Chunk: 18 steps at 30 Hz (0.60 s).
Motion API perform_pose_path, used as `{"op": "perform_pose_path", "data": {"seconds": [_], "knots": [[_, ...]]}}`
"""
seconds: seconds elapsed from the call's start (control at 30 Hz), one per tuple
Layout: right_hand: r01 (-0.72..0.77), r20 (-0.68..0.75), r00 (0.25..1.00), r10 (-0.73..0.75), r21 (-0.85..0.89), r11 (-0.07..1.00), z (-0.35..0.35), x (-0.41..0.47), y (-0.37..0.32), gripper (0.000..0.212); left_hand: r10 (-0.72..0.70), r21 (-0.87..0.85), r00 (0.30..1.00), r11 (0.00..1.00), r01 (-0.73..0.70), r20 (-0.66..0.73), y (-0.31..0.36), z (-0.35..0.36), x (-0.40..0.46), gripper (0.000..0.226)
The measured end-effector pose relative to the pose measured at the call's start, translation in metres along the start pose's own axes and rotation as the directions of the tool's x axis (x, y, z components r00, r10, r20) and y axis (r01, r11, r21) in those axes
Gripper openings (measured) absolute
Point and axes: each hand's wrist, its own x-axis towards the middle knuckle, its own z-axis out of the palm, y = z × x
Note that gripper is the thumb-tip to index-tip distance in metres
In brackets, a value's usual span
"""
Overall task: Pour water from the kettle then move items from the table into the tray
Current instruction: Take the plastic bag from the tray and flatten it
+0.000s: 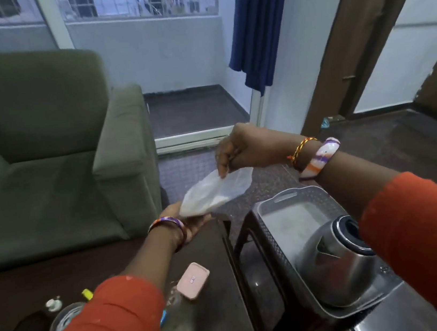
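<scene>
**Bag held over the table's far edge, tray off to its right**

Nearest to me, on the dark table [211,320], I see a pink lidded box [193,280] lying flat beside my left sleeve, with a few small things at the lower left that I cannot make out well. To the right, on a separate stand, sits the grey tray [276,244], and the steel kettle [340,263] stands inside its near end; the far part of the tray floor looks bare.

Further out, my left hand [189,225] is cupped palm-up under the low end of a clear plastic bag [215,191], fingers curled against it. My right hand [237,148] comes in from the right with thumb and fingers pinched together on the bag's upper edge. Both hands are clamped on the same bag.

The bag's long axis runs from low-left to high-right, its high end pointing towards the tray's far side. The tray's open floor lies to the right of the bag and nearer to me, so I judge the right hand is better placed to carry it down into the space beyond the kettle.
</scene>
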Motion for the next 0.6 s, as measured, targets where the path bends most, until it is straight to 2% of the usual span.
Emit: {"op": "perform_pose_path", "data": {"seconds": [0.07, 0.13, 0.23, 0.3, 0.37, 0.43, 0.5, 0.57, 0.6], "knots": [[-0.016, 0.046, 0.999, 0.017, -0.019, 1.0, 0.016, -0.004, -0.009, 0.018, 0.081, 0.053, 0.997, 0.995, -0.082, 0.009, 0.006, -0.02, -0.01, 0.035], [-0.018, 0.129, 0.991, 0.023, -0.043, 0.999, 0.037, -0.008, -0.014, 0.019, 0.098, 0.038, 0.995, 0.995, -0.098, -0.023, 0.009, -0.045, -0.011, 0.034], [-0.029, 0.285, 0.957, 0.055, -0.095, 0.995, 0.066, -0.008, -0.023, 0.031, 0.172, 0.219, 0.976, 0.966, -0.14, -0.134, 0.023, -0.083, -0.007, 0.021], [-0.082, 0.38, 0.918, 0.117, -0.106, 0.991, 0.079, -0.005, -0.031, 0.039, 0.274, 0.394, 0.944, 0.9, -0.184, -0.184, 0.03, -0.103, -0.002, 0.039], [-0.094, 0.385, 0.913, 0.133, -0.118, 0.989, 0.085, 0.001, -0.041, 0.04, 0.36, 0.373, 0.921, 0.883, -0.284, -0.15, 0.034, -0.117, -0.004, 0.041], [-0.063, 0.253, 0.963, 0.089, -0.106, 0.992, 0.085, 0.012, -0.053, 0.037, 0.414, 0.309, 0.904, 0.877, -0.367, -0.102, 0.035, -0.125, -0.014, 0.03], [-0.029, 0.004, 1.0, 0.03, -0.056, 0.998, 0.084, 0.025, -0.063, 0.033, 0.432, 0.265, 0.902, 0.869, -0.419, 0.007, 0.036, -0.131, -0.021, 0.021], [-0.004, -0.213, 0.977, 0.011, 0.034, 0.999, 0.084, 0.038, -0.073, 0.033, 0.445, 0.282, 0.886, 0.84, -0.464, 0.132, 0.04, -0.136, -0.034, 0.03], [0.017, -0.264, 0.964, 0.002, 0.067, 0.998, 0.085, 0.044, -0.077, 0.033, 0.437, 0.291, 0.878, 0.829, -0.478, 0.196, 0.042, -0.138, -0.041, 0.032]]}}
